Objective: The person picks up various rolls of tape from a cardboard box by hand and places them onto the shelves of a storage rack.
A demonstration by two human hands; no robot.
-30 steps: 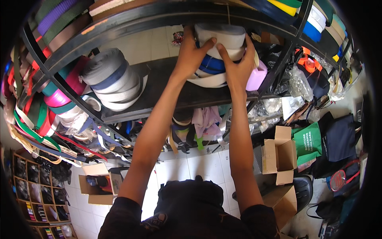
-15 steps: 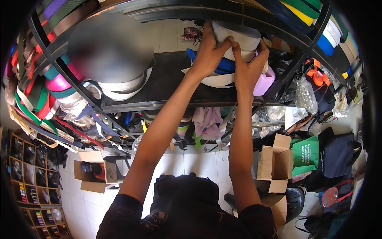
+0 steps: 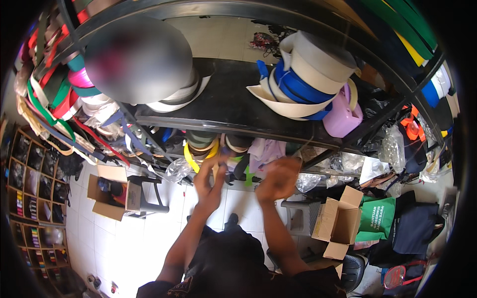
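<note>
Both hands are off the shelf and in front of its lower tier, smeared by motion. My left hand (image 3: pixel 211 183) has its fingers apart with nothing visible in them, near a yellow strap loop (image 3: pixel 191 158). My right hand (image 3: pixel 279 180) is bent in front of a lilac cloth (image 3: pixel 266 154); its fingers are too blurred to read. Above, on the black shelf (image 3: pixel 223 97), stands a leaning stack of webbing rolls: a white roll (image 3: pixel 323 59) on top, blue webbing (image 3: pixel 303 89) below, and a loose cream strap (image 3: pixel 278 105) at the bottom. A lilac plastic container (image 3: pixel 343 118) stands against the stack.
White webbing rolls (image 3: pixel 181 102) lie at the shelf's left, partly behind a blurred patch. Colourful straps hang far left. Below are open cardboard boxes (image 3: pixel 339 218), a grey stool (image 3: pixel 297 218), a green bag (image 3: pixel 375 218) and a compartmented thread rack (image 3: pixel 37 198).
My hands have let go of the white roll and come down toward me, below the shelf edge. The roll stays on the stack. The view has shifted.
</note>
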